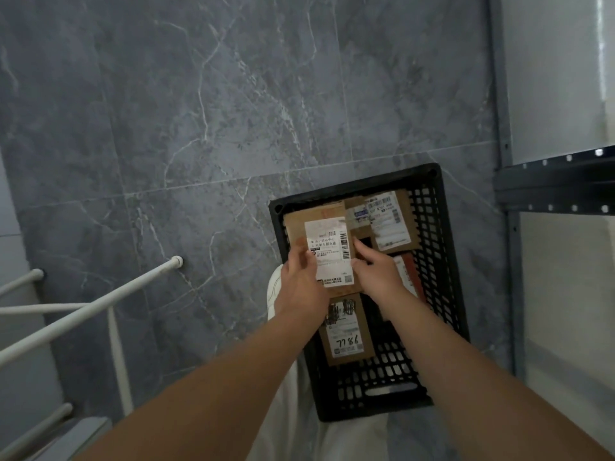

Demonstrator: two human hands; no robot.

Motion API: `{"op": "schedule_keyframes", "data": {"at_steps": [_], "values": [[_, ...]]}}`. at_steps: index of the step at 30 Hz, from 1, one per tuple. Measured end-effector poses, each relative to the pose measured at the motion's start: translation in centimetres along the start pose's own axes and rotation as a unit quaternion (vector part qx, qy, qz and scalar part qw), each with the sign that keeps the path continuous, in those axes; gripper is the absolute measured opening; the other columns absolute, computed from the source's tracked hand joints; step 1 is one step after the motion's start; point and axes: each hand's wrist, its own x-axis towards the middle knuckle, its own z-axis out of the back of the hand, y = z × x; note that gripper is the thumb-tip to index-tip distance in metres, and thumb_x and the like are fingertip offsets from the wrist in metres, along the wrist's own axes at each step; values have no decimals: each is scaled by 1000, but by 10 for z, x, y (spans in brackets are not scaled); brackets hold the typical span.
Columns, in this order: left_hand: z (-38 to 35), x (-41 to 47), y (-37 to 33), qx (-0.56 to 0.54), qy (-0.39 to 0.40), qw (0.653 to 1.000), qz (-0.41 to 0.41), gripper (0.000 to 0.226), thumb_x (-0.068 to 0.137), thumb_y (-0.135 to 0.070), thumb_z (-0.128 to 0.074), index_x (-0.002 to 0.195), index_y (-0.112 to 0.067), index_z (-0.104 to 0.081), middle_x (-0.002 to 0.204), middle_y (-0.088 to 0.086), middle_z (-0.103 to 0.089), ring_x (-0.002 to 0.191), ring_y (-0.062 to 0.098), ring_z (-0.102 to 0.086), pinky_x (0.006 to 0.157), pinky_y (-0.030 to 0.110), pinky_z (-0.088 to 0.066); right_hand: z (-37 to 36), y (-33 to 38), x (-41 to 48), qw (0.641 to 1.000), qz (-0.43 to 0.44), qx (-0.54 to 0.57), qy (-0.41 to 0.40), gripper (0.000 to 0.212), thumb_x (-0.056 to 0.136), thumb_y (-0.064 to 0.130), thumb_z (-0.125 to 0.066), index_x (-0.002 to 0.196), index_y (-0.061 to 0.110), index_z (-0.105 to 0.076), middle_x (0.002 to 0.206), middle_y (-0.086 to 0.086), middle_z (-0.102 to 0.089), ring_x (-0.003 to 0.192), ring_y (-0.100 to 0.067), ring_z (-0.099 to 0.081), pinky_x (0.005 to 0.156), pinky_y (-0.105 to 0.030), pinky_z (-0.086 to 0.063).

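Both hands grip one labelled cardboard parcel (324,241) over the far-left part of the black crate (442,294): left hand (301,287) on its left edge, right hand (374,271) on its right. More parcels lie inside the crate, which sits on the grey marble floor (199,128).

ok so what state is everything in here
held parcel: label up, over the crate, gripped by both hands
left hand: holds the parcel's left edge
right hand: holds its right edge
black crate: on the floor, open-topped, partly filled
near parcel: lies in the crate, label up
far parcel: lies in the crate, label up
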Motion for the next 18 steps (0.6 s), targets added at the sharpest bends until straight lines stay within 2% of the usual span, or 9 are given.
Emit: {"op": "schedule_keyframes", "data": {"at_steps": [2, 3, 6, 8, 10, 12, 15, 16, 18], "values": [[1, 3, -3, -15, -1, 1000, 11, 49, 97, -11, -46, 146, -13, -40, 151, -8, -17, 129, 15, -37, 92, 16, -37, 5, 5, -2, 999, 1, -26, 36, 56, 97, 8, -51, 143, 40, -45, 112, 10, -68, 89, -9, -70, 83, -37, -60], [3, 4, -6, -18, 2, 1000, 18, 48, 96, -10, -46, 144, -11, -43, 149, -7, -20, 124, 16, -42, 92, 18, -42, 7, 8, -4, 998, 7, -47, 51, 58, 98, 8, -49, 145, 40, -42, 121, 7, -65, 90, -10, -69, 82, -36, -60], [9, 4, -16, -33, 0, 998, 52, 53, 94, -8, -47, 146, -15, -39, 148, -7, -25, 117, 16, -49, 83, 22, -46, 14, 21, -13, 993, 24, -93, 65, 61, 99, 12, -46, 151, 39, -29, 146, 4, -46, 92, -3, -58, 64, -12, -51], [10, -1, -25, -23, -3, 998, 58, 54, 94, -10, -45, 147, -16, -38, 154, -5, -21, 126, 18, -45, 94, 30, -48, 17, 30, -20, 993, 30, -92, 63, 62, 99, 13, -45, 153, 35, -25, 152, 1, -38, 97, -7, -58, 68, -14, -52], [10, -7, -36, -10, -1, 998, 61, 54, 95, -12, -43, 149, -15, -37, 159, -1, -17, 135, 22, -37, 107, 38, -42, 22, 39, -29, 993, 34, -94, 61, 60, 99, 14, -44, 153, 32, -25, 153, -2, -37, 96, -7, -58, 81, -24, -54], [12, -14, -48, -9, 6, 998, 69, 56, 96, -14, -42, 151, -16, -33, 161, 1, -15, 140, 23, -32, 111, 37, -37, 26, 47, -38, 993, 38, -95, 59, 60, 99, 13, -44, 153, 30, -26, 152, -3, -39, 83, -1, -52, 74, -21, -51], [22, -27, -68, -19, 15, 998, 59, 58, 98, -12, -43, 154, -16, -26, 164, 4, -9, 147, 22, -21, 115, 34, -27, 32, 61, -56, 992, 44, -103, 59, 62, 98, 12, -45, 154, 30, -24, 155, -1, -34, 91, -1, -50, 59, -7, -41], [26, -32, -75, -22, 15, 998, 50, 59, 98, -11, -43, 154, -16, -25, 164, 5, -9, 149, 22, -17, 116, 34, -25, 34, 67, -65, 991, 51, -108, 58, 62, 98, 11, -44, 154, 29, -24, 156, -1, -33, 99, -2, -50, 63, -4, -40], [38, -46, -90, -17, 9, 999, 26, 60, 98, -11, -45, 154, -15, -25, 164, 6, -12, 150, 22, -15, 118, 35, -22, 40, 79, -86, 988, 70, -130, 50, 62, 99, 11, -43, 155, 28, -22, 159, -1, -28, 129, -12, -43, 91, -12, -38]]}}
